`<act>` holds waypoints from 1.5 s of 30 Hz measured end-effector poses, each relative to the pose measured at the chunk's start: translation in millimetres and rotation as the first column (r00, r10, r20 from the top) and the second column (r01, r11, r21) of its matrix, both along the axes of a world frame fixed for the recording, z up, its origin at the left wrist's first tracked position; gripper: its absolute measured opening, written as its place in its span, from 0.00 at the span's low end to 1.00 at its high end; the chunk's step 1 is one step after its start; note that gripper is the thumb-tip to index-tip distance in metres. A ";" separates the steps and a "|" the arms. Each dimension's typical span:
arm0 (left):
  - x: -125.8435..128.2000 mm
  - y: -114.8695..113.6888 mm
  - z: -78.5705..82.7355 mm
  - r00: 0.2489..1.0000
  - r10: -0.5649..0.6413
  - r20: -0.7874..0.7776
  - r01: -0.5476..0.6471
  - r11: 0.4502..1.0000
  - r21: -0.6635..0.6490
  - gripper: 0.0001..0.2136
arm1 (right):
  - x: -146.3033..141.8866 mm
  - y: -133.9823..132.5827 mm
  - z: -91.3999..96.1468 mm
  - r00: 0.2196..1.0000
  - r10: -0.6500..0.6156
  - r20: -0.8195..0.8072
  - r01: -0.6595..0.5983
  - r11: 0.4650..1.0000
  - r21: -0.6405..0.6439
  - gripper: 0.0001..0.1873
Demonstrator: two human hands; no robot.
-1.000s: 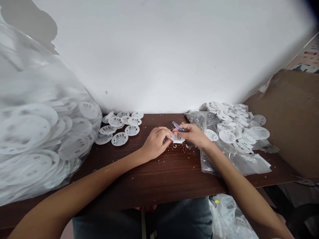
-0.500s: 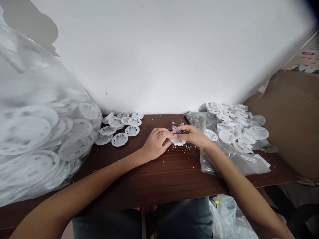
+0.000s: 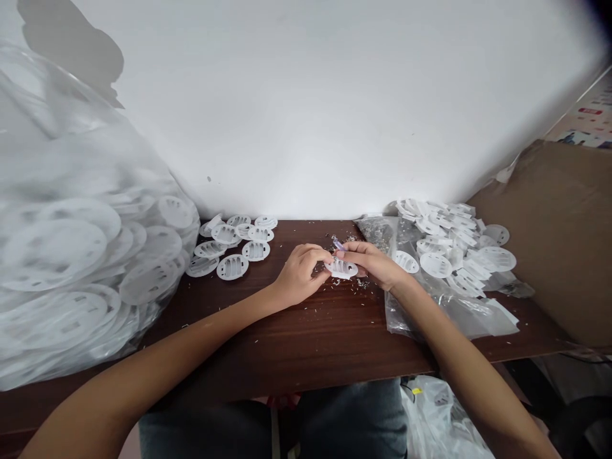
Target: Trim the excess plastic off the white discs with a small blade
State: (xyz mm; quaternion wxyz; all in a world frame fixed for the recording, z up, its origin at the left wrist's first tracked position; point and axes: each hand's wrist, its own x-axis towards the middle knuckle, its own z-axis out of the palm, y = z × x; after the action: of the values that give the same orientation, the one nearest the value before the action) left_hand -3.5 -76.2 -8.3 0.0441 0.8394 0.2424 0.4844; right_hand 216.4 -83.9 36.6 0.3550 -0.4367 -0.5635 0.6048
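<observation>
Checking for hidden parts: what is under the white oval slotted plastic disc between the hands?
Beside the white oval slotted plastic disc, dark brown wood-grain tabletop and small pale scraps show; what lies directly beneath is covered.

Slim bare forearms [image 3: 229, 326] and dark, softly faded blue-grey trousers [image 3: 356, 421], denim-like in look.

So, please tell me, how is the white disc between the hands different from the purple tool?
Shape: the white disc is broad and flat with slots, while the purple tool looks slim.
Colour: the disc is plain white; the tool is purple.
Hold: the left hand grips the disc at its edge, whereas the right hand holds the tool, partly hiding it.
Shared: both are held close together.
</observation>
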 end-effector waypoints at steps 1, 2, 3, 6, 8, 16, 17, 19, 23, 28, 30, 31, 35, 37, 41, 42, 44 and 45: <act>-0.3 0.3 -0.3 1.000 0.000 -0.007 0.000 1.000 -0.010 0.16 | -0.9 -0.3 -0.9 1.000 -0.001 -0.012 0.001 1.000 -0.018 0.16; -0.6 0.5 -0.6 1.000 -0.001 -0.016 0.000 1.000 -0.020 0.16 | -1.8 -0.4 -2.1 1.000 -0.006 -0.023 0.005 0.999 -0.036 0.17; -0.9 0.7 -0.9 1.000 -0.001 -0.024 0.000 1.000 -0.027 0.16 | -2.8 -0.5 -3.6 0.999 -0.010 -0.033 0.008 0.998 -0.054 0.18; -1.1 1.0 -1.6 0.999 0.005 -0.040 -0.007 0.999 -0.043 0.16 | -5.8 -0.5 -8.2 0.999 -0.007 -0.042 0.003 0.995 -0.095 0.18; -0.8 0.8 -1.9 0.999 0.002 -0.039 -0.004 0.999 -0.044 0.15 | -7.4 -0.6 -10.4 0.999 -0.006 -0.037 0.002 0.993 -0.114 0.17; 1.6 -1.6 4.1 0.996 0.069 -0.058 -0.072 0.996 -0.052 0.18 | -11.4 -3.9 -6.7 0.989 -0.028 -0.143 -0.001 0.980 -0.201 0.15; 1.9 -2.0 5.9 0.994 0.084 -0.074 -0.090 0.994 -0.068 0.16 | -12.0 -4.3 -6.2 0.989 -0.037 -0.145 0.007 0.979 -0.206 0.15; 2.4 -2.9 8.8 0.990 0.099 -0.100 -0.107 0.991 -0.077 0.11 | -13.0 -4.6 -6.3 0.987 -0.060 -0.151 0.028 0.978 -0.208 0.14; 2.7 -3.8 9.8 0.986 0.107 -0.128 -0.115 0.992 -0.053 0.11 | -14.4 -3.0 -11.0 0.981 -0.082 -0.175 0.044 0.977 -0.209 0.16; 2.3 -5.2 9.3 0.985 0.094 -0.143 -0.098 0.995 -0.019 0.13 | -15.2 -1.4 -16.4 0.977 -0.097 -0.190 0.056 0.976 -0.212 0.17; 2.0 -6.0 9.8 0.985 0.081 -0.153 -0.083 0.997 -0.005 0.13 | -15.1 -1.4 -17.5 0.979 -0.083 -0.187 0.047 0.980 -0.192 0.18; 2.0 -6.3 10.0 0.984 0.078 -0.160 -0.078 0.997 0.006 0.13 | -15.1 -1.4 -18.0 0.979 -0.076 -0.188 0.041 0.982 -0.182 0.18; 2.0 -5.7 8.9 0.979 0.085 -0.186 -0.074 0.995 0.066 0.12 | -15.9 -1.8 -19.1 0.978 -0.084 -0.193 0.049 0.982 -0.182 0.19; 2.0 -4.7 7.6 0.976 0.080 -0.202 -0.063 0.994 0.091 0.11 | -16.6 -2.2 -19.5 0.976 -0.090 -0.198 0.051 0.980 -0.192 0.19; 1.1 -2.6 3.8 0.968 0.057 -0.246 -0.024 0.991 0.133 0.09 | -18.1 -2.7 -21.5 0.973 -0.104 -0.208 0.063 0.978 -0.197 0.20; 0.8 -2.2 2.4 0.964 0.051 -0.260 -0.013 0.989 0.146 0.09 | -18.8 -2.8 -22.1 0.972 -0.113 -0.206 0.072 0.978 -0.198 0.20; 0.2 -1.6 -0.9 0.958 0.043 -0.285 0.008 0.984 0.176 0.09 | -20.6 -3.1 -23.3 0.970 -0.130 -0.206 0.087 0.975 -0.207 0.20; 0.0 -1.4 -2.4 0.956 0.042 -0.292 0.014 0.982 0.190 0.09 | -21.8 -3.3 -23.6 0.969 -0.138 -0.207 0.094 0.973 -0.211 0.21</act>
State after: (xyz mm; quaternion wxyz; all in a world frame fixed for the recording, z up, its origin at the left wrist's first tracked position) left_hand -3.5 -77.6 -10.7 -0.0762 0.9008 0.2049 0.3752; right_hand 194.6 -87.2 13.1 0.4046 -0.4326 -0.4305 0.6810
